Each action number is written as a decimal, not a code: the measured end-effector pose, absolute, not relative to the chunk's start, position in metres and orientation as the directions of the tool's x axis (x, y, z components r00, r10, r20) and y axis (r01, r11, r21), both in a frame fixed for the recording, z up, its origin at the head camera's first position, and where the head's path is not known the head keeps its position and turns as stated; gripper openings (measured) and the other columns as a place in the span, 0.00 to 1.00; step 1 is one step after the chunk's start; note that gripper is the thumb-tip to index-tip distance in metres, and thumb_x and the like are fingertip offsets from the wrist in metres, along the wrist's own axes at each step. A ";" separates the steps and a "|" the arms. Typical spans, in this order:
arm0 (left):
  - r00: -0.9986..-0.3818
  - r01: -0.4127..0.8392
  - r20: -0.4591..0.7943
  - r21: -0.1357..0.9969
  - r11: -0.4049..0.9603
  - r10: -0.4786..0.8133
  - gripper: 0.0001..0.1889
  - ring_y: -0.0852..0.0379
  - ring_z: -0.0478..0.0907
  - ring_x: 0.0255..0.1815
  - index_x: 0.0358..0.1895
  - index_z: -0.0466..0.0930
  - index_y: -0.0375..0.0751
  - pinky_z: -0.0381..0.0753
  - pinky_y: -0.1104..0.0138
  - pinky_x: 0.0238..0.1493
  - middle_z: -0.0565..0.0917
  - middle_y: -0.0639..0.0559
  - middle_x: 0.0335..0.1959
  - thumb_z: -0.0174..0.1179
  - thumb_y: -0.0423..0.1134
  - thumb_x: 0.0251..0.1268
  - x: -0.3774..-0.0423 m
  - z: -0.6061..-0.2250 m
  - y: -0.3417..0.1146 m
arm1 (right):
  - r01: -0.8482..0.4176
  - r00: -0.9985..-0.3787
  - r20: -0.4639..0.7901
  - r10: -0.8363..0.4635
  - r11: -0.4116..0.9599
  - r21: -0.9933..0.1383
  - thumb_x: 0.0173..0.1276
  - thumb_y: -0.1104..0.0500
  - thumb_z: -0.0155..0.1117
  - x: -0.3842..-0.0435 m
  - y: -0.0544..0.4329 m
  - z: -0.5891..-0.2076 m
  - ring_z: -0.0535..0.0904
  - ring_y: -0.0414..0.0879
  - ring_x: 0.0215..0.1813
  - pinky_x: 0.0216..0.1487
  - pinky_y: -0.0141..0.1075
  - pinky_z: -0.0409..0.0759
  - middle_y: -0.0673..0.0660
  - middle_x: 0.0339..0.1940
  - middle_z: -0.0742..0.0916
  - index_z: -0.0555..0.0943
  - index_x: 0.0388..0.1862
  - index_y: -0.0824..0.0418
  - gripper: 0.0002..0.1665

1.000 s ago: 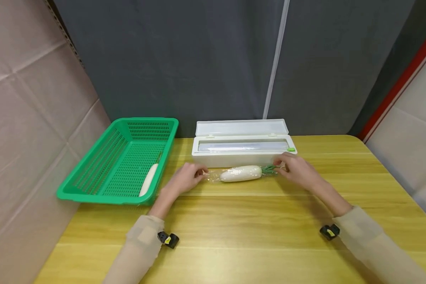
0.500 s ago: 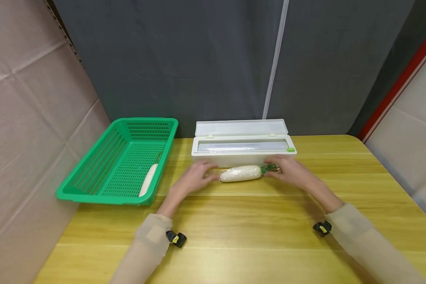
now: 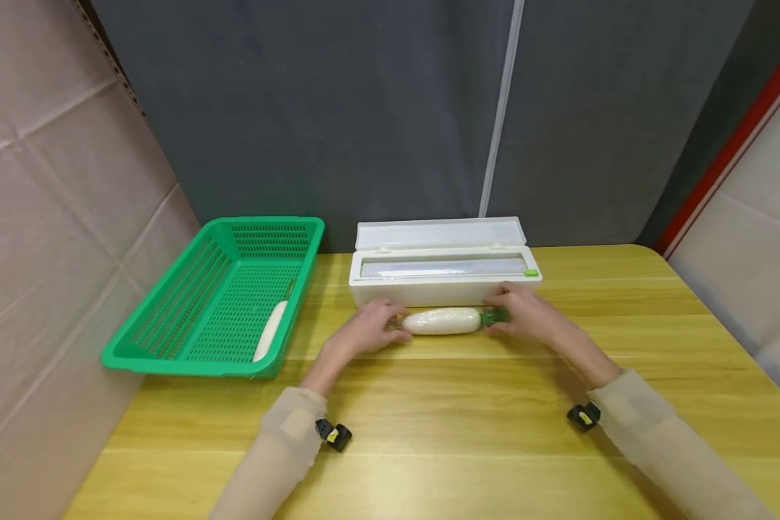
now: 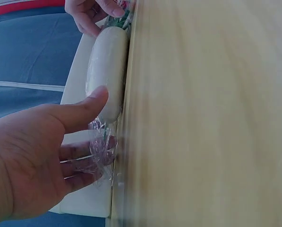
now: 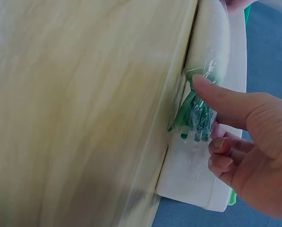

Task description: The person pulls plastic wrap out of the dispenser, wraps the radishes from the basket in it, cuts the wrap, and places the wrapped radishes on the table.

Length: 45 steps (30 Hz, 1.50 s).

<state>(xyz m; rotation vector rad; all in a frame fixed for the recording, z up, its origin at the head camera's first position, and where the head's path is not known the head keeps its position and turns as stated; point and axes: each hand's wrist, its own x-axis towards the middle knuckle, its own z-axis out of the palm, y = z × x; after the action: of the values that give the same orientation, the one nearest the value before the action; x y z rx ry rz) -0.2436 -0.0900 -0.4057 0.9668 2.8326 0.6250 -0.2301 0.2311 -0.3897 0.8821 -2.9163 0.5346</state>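
Note:
A white radish (image 3: 442,321) with green leaves, wrapped in clear plastic film, lies on the table along the front of the white cling film box (image 3: 429,292). My left hand (image 3: 372,326) is at its tapered end; in the left wrist view the thumb lies over the radish tip, and the extended fingers are behind the crumpled film (image 4: 102,146). At the other end my right hand (image 3: 525,314) holds the wrapped leaves (image 5: 197,113), thumb on their base and index finger behind, the other fingers curled. Part of the leaves is hidden by that hand in the head view.
To the left stands a green basket (image 3: 211,367) with another white radish (image 3: 270,331) inside. The box's lid (image 3: 440,232) is raised at the back, with a green slider (image 3: 531,273) at the right. A dark curtain (image 3: 299,108) hangs behind the table (image 3: 429,433).
Both hands have let go of the film's outer ends and moved inward onto the radish's ends. The radish has shifted slightly, and the film's loose ends are now tucked within the hands.

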 end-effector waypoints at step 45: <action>-0.787 0.539 0.143 0.631 0.558 0.600 0.07 0.57 0.80 0.42 0.44 0.80 0.43 0.80 0.61 0.46 0.83 0.53 0.39 0.60 0.43 0.75 -0.231 -0.364 -0.107 | -0.548 -0.835 0.404 -0.375 0.633 -0.547 0.65 0.57 0.74 -0.208 0.247 -0.357 0.77 0.44 0.37 0.38 0.39 0.75 0.48 0.36 0.86 0.86 0.45 0.56 0.11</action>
<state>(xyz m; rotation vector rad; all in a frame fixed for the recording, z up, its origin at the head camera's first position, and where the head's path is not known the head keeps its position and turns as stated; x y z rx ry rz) -0.2309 -0.1070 -0.3635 0.9875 2.6935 1.0444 -0.2081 0.2475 -0.3571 0.7508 -2.6038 0.9957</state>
